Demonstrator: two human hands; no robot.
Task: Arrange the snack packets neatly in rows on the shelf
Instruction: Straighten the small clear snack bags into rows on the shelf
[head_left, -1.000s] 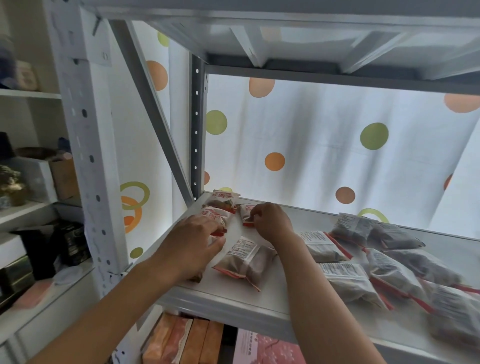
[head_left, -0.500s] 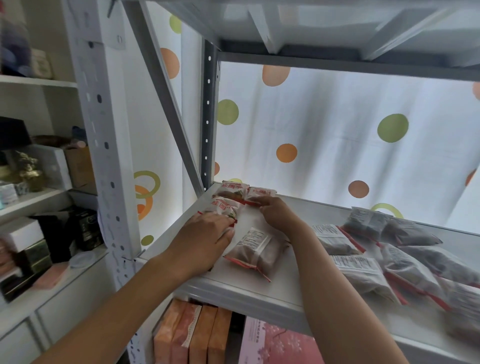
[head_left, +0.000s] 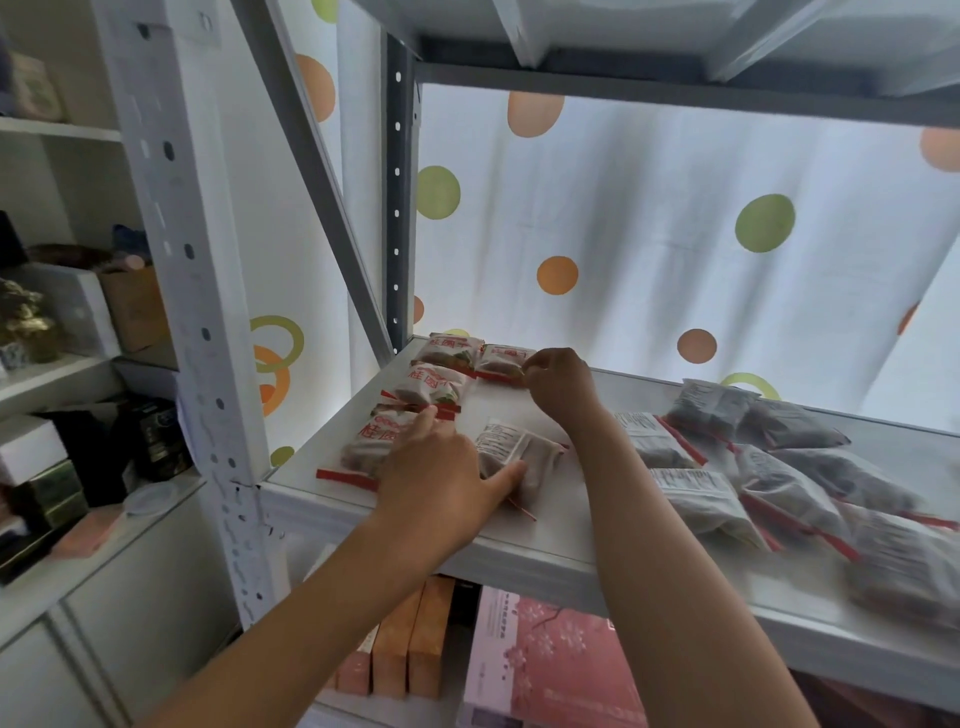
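Several clear snack packets with red print lie on the white shelf (head_left: 550, 545). At the back left corner lies one packet (head_left: 445, 354), and beside it a second packet (head_left: 500, 362) whose right corner my right hand (head_left: 560, 385) pinches. In front of them sit a third packet (head_left: 428, 388) and a fourth packet (head_left: 366, 444). My left hand (head_left: 441, 480) rests flat with fingers spread, its index on the fourth packet and its thumb against a label-side-up packet (head_left: 514, 449). A loose heap of packets (head_left: 769, 483) covers the shelf's right half.
A grey upright post (head_left: 397, 208) and a diagonal brace (head_left: 311, 171) stand at the shelf's left end. A metal shelf (head_left: 623, 36) hangs close overhead. Orange and pink boxes (head_left: 519, 660) stand on the level below. A spotted curtain (head_left: 649, 234) hangs behind.
My right hand has carried its packet back and set it beside the back-left packet. My left hand has slid forward off the third packet onto the front one, fingers spread.
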